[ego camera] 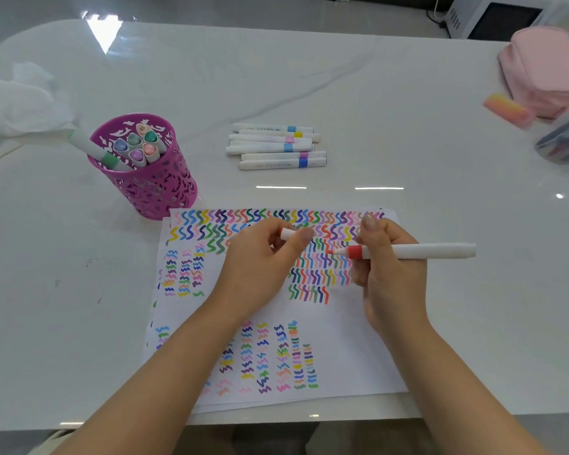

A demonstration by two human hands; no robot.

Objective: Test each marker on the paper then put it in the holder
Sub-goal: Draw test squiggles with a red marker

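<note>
- The fingers (375,231) of our right hand (391,274) curl round an uncapped red marker (418,251), its tip over the paper (352,339).
- Our left hand (260,267) pinches the cap (288,234), at nine o'clock from that tip.
- The purple holder (151,188) stands at ten o'clock on the counter (408,126); loose markers (276,146) lie at twelve.

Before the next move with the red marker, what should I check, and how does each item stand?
1. The red marker is uncapped, tip bare: ok.
2. The right hand grips it: ok.
3. The left hand pinches the cap: ok.
4. Tip touching the paper: cannot tell.
5. The holder stands upright beside the paper: ok.
</note>
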